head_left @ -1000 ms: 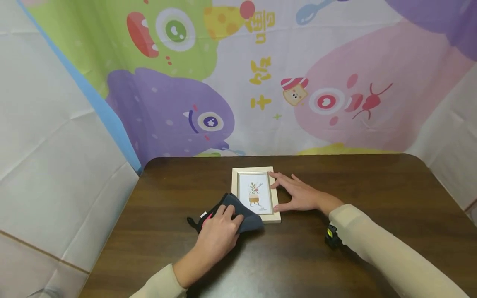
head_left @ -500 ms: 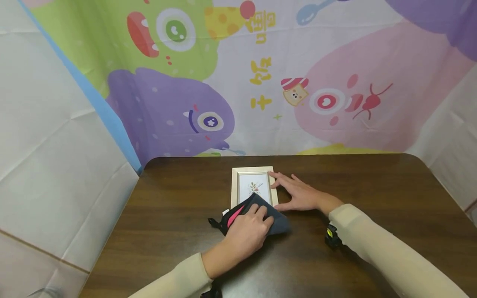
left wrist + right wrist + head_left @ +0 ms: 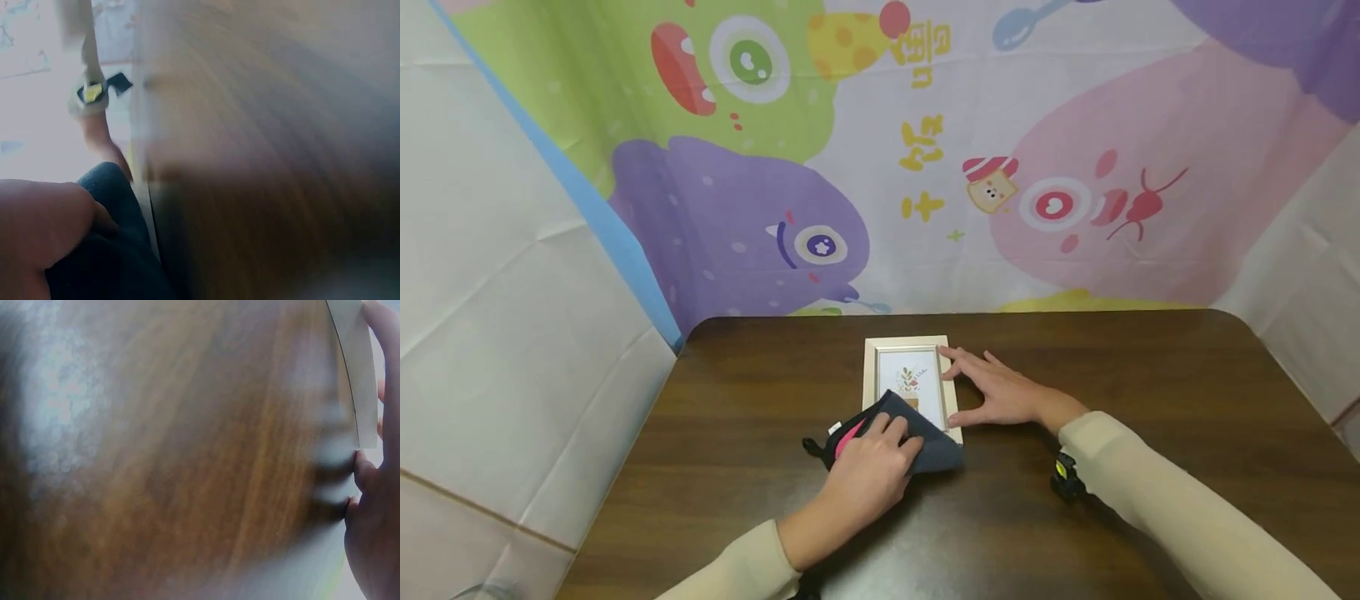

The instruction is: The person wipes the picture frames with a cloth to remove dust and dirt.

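A cream picture frame (image 3: 870, 367) lies face up on the dark wooden table, showing a print of a potted plant. My left hand (image 3: 871, 462) grips a dark grey cloth (image 3: 934, 446) with its fingers bent over it, across the lower part of the frame. The cloth has black edging, a pink patch, a white tag and a black loop at its left end. In the left wrist view, the cloth (image 3: 119, 194) bunches under the thumb side. My right hand (image 3: 996, 392) is spread beside the frame, fingertips and thumb touching its right edge; the frame's side (image 3: 361, 381) shows in the right wrist view.
The wooden table (image 3: 1075, 533) stretches out around the frame, with rounded back corners. A cartoon-printed curtain (image 3: 925, 267) hangs behind it, and pale panels (image 3: 535, 333) stand at the sides. A black band with a yellow mark (image 3: 1064, 477) is on the right wrist.
My left hand slid the cloth right across the frame's lower part, then a little back to the left. My right hand and the picture frame stay in place.
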`<action>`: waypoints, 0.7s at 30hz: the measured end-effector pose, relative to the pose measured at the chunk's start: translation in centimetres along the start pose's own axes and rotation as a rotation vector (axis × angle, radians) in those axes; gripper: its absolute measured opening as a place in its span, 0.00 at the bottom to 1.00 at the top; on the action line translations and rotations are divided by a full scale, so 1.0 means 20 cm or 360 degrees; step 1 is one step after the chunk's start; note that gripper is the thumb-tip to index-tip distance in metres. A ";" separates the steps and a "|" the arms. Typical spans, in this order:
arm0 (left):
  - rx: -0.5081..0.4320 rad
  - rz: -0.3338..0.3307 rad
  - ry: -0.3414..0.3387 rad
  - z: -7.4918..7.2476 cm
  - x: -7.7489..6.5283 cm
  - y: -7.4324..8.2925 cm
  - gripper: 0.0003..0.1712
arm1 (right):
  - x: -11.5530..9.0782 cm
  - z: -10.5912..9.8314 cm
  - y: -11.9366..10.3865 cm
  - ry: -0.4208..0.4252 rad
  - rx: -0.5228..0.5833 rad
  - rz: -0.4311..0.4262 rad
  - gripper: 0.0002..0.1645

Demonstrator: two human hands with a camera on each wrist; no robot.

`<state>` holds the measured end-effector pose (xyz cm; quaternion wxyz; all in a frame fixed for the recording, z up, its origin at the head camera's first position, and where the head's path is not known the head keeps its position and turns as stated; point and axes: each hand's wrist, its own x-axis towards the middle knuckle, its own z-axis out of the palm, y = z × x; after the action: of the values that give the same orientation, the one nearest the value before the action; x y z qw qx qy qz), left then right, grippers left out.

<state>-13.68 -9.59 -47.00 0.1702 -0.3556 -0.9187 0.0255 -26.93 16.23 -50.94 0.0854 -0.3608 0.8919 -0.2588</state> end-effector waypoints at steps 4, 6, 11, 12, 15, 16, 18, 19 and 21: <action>0.0003 -0.0073 0.0066 -0.01 -0.09 -0.09 0.20 | 0.00 0.00 0.00 0.0003 0.0007 0.0009 0.67; 0.0004 -0.0095 0.0077 -0.01 -0.12 -0.12 0.20 | 0.00 0.00 0.00 0.0002 0.0011 0.0010 0.66; 0.0012 -0.0090 0.0075 -0.03 -0.17 -0.14 0.18 | 0.00 0.01 0.00 -0.0002 0.0020 0.0006 0.59; 0.0017 -0.0077 0.0076 -0.03 -0.18 -0.13 0.18 | 0.00 0.01 0.00 -0.0006 0.0018 0.0004 0.58; 0.0004 -0.0019 0.0096 -0.06 -0.21 -0.07 0.16 | 0.00 0.02 -0.01 -0.0020 0.0013 -0.0002 0.59; -0.0004 -0.0001 0.0106 -0.08 -0.21 -0.04 0.17 | 0.00 0.02 -0.01 -0.0018 0.0007 -0.0002 0.61; -0.0010 0.0022 0.0115 -0.09 -0.23 0.00 0.16 | 0.00 0.02 -0.01 -0.0006 0.0000 0.0001 0.64; -0.0007 0.0025 0.0111 -0.09 -0.23 0.01 0.16 | 0.00 0.02 -0.01 0.0002 -0.0002 0.0004 0.63; 0.0010 0.0010 0.0085 -0.08 -0.23 0.03 0.16 | 0.00 0.01 -0.01 0.0007 -0.0006 0.0018 0.58</action>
<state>-9.54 -12.32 -47.03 0.1956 -0.3584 -0.9126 0.0193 -26.73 16.05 -51.01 0.0843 -0.3552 0.8946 -0.2576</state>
